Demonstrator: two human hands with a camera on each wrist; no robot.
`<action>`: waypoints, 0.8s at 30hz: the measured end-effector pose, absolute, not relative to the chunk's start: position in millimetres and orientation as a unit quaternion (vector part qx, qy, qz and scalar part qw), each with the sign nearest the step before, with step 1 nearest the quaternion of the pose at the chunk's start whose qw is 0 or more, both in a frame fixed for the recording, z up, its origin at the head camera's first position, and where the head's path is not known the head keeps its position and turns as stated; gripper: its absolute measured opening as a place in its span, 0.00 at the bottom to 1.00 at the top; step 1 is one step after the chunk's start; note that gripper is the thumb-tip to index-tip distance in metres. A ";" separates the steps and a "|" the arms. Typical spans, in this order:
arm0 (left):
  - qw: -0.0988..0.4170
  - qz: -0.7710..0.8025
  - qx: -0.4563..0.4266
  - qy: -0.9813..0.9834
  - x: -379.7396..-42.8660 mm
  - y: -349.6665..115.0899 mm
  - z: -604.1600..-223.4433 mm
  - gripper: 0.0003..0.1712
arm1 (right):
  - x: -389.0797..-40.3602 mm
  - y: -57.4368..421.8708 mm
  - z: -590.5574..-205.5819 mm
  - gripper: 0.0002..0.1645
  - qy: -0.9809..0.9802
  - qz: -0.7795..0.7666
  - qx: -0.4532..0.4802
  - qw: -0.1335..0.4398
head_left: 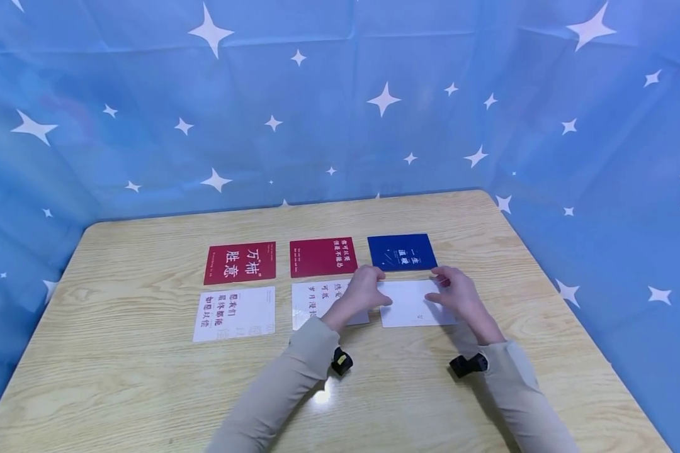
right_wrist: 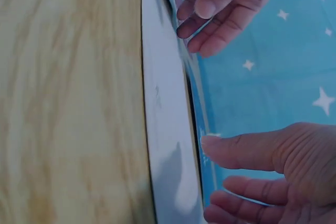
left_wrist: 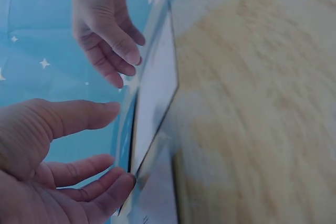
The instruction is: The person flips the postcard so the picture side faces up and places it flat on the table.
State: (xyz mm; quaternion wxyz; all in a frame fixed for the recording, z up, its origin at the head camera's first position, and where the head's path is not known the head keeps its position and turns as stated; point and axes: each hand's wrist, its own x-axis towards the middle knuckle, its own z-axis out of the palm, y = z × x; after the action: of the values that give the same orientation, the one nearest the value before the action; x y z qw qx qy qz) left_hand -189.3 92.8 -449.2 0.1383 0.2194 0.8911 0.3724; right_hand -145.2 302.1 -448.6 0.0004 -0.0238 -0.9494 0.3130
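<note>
A plain white card (head_left: 413,307) with a tiny mark lies flat on the table in the lower row at the right. Over its left end is my left hand (head_left: 364,290), thumb and fingers apart, with nothing between them. My right hand (head_left: 458,293) hovers at the card's right end, its fingers loosely bent and holding nothing. A blue card (head_left: 393,251) with white writing lies just beyond both hands. Partly covered by the left hand and forearm, another white card (head_left: 311,305) with dark writing lies to the left. Both wrist views show gaps between thumb (left_wrist: 89,115) and fingers.
Two red cards, one at the left (head_left: 218,264) and one in the middle (head_left: 317,261), share the back row with the blue one. A white card with writing (head_left: 249,314) lies at front left. Blue star-patterned cloth (head_left: 340,94) surrounds the wooden table (head_left: 119,377).
</note>
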 end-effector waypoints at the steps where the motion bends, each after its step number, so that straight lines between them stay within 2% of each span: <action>1: 0.139 0.367 0.218 0.894 -189.7 94.7 -449.7 0.30 | -145.2 303.2 -449.6 0.33 -0.950 0.311 -0.026 -0.001; 4: 0.138 0.347 0.216 0.902 -191.1 99.2 -452.0 0.28 | -145.5 305.9 -452.7 0.33 -0.951 0.307 -0.030 -0.008; 10: 0.131 0.321 0.224 0.911 -194.7 104.0 -454.6 0.14 | -146.0 310.7 -456.4 0.29 -0.956 0.293 -0.003 -0.001; 18: 0.114 0.280 0.248 0.920 -198.1 107.5 -453.1 0.24 | -155.4 317.0 -456.9 0.29 -0.960 0.279 0.030 -0.011; 24: 0.121 0.254 0.245 0.928 -197.4 110.3 -450.1 0.15 | -160.8 317.6 -455.6 0.25 -0.960 0.277 0.016 -0.045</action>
State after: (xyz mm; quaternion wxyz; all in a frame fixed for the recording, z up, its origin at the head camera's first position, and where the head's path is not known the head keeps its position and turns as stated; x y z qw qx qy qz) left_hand -197.4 110.3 -450.1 0.1210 0.2446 0.9278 0.2545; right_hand -160.8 317.6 -455.6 -0.0453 0.0163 -0.9597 0.2769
